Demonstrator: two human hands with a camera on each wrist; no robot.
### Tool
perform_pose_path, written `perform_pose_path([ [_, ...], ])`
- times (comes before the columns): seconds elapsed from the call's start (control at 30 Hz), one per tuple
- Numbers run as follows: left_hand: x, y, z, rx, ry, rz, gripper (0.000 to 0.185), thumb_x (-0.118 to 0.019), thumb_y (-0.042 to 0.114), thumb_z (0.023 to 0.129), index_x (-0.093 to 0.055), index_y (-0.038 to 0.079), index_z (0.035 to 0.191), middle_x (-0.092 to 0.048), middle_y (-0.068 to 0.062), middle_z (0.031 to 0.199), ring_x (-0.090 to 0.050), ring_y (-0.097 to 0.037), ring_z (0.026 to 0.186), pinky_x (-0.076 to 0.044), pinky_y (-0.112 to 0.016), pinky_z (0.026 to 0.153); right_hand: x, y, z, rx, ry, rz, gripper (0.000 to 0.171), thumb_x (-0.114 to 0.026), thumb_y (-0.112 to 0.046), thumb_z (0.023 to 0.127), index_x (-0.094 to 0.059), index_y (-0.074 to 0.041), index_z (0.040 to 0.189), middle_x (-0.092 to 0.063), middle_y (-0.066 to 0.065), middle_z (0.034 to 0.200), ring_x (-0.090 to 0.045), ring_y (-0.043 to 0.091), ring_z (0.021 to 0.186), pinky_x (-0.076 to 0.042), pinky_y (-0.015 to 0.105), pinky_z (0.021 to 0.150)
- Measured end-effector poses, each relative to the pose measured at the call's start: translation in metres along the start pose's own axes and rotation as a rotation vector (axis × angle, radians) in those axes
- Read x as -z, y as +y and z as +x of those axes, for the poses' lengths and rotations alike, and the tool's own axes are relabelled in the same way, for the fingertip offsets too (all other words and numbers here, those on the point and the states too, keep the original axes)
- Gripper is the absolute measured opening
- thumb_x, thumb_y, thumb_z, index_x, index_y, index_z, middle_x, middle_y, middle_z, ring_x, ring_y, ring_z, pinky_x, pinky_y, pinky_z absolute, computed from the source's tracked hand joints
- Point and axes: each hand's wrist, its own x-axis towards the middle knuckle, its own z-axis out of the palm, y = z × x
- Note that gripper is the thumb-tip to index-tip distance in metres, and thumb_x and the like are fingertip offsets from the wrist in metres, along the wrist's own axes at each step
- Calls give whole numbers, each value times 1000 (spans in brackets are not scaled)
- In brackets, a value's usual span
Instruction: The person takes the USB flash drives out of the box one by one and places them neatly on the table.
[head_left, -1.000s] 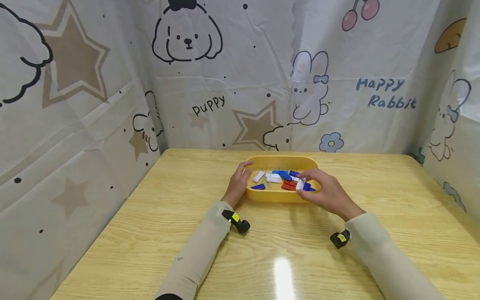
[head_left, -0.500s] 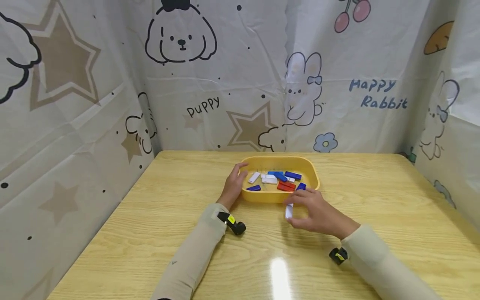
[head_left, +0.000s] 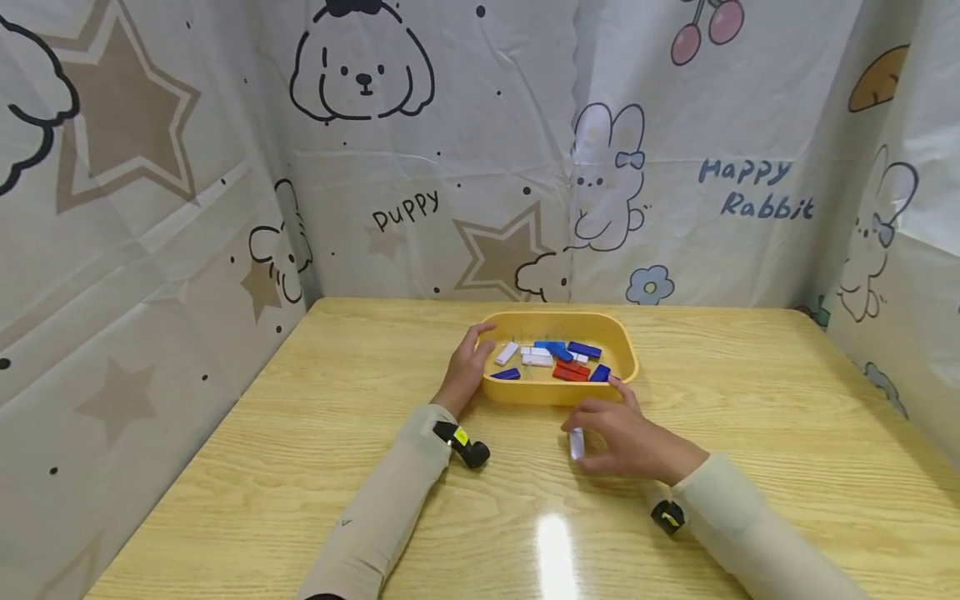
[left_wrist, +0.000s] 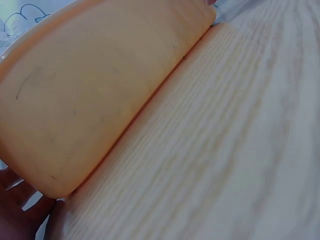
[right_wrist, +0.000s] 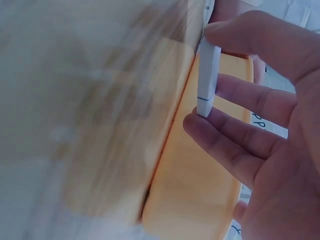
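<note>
The right hand [head_left: 626, 437] pinches a white block [head_left: 576, 442] just off the yellow tray's [head_left: 558, 392] near edge; the left hand [head_left: 467, 367] grips its left rim. Setting it down likely needs a gentle lowering.

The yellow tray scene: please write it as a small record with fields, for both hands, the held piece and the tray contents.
left hand: holds the left rim of the yellow tray
right hand: pinches a white piece between thumb and fingers, in front of the tray, low over the wooden table
white piece: upright, outside the tray
tray contents: white, blue pieces and red pieces, loose
</note>
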Motion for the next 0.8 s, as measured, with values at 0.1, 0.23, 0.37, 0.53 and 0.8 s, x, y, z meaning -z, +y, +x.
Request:
perform_pose_path([
  [0.1, 0, 0, 1, -9, -1, 3, 38, -42, 24, 100, -48, 17, 137, -42, -6, 148, -31, -24, 140, -21, -47, 114, -2, -1, 0, 0, -1, -10, 35, -79, -27, 78, -70, -13, 109, -66, -2, 110, -58, 20, 109, 0, 67, 107],
  [0.23, 0, -1, 1, -12, -3, 7, 39, -43, 24, 99, -48, 16, 137, -43, -5, 148, -31, -23, 140, -21, -46, 114, -4, -2, 1, -11, 3, -14, 37, -80, -28, 77, -70, -13, 110, -64, 0, 112, -58, 21, 110, 0, 66, 107],
  [0.37, 0, -1, 0, -15, -4, 9, 39, -43, 24, 99, -48, 16, 137, -43, -5, 147, -31, -23, 140, -21, -46, 114, -5, -1, 1, -27, 6, -22, 38, -81, -28, 76, -71, -13, 109, -62, 0, 113, -56, 20, 110, 0, 65, 108],
  [0.53, 1, -1, 0, -22, -3, 10, 40, -43, 23, 99, -48, 16, 137, -44, -5, 147, -31, -23, 140, -21, -46, 114, -5, -2, 1, -29, -9, -47, 40, -83, -29, 74, -71, -15, 110, -64, -2, 108, -58, 18, 106, 1, 65, 108],
  [0.8, 0, -2, 1, -20, -3, 5, 39, -43, 22, 98, -48, 16, 136, -45, -5, 146, -32, -23, 140, -21, -45, 114, -5, -3, 3, -33, -36, -82, 40, -81, -35, 75, -70, -18, 110, -68, -8, 107, -59, 17, 110, 2, 65, 107],
])
